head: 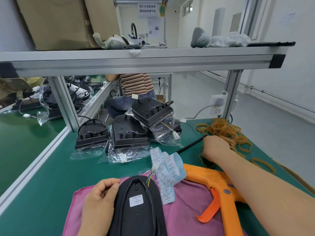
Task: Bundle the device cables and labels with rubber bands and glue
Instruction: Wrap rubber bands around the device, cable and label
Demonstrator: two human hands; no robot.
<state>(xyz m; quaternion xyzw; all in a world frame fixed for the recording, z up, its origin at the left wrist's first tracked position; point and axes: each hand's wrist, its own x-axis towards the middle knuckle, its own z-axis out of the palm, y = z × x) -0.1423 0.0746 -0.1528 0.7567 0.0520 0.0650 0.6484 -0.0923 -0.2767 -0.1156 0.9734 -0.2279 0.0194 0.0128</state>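
Your left hand (100,198): fingers curled round the left edge of the black device (138,210), holding it steady
Your right hand (216,147): reached out to the near edge of the rubber bands (225,130), back of the hand facing up; the fingers are hidden, so you cannot tell whether they grip a band
Black device: lies on the pink cloth (184,210) right in front of you; a white sticker (136,200) sits on its top face
Cable: coloured wires (150,178) leave the device's far end and finish in a white connector (156,166), which rests on the label sheets
Label sheets (170,169): pale blue strips of white labels, just beyond the device, partly on the cloth
Glue gun (216,184): orange, on its side under your right forearm, its nozzle pointing toward the labels
Bagged devices (129,133): several black units in clear bags, farther back on the green mat (51,176)
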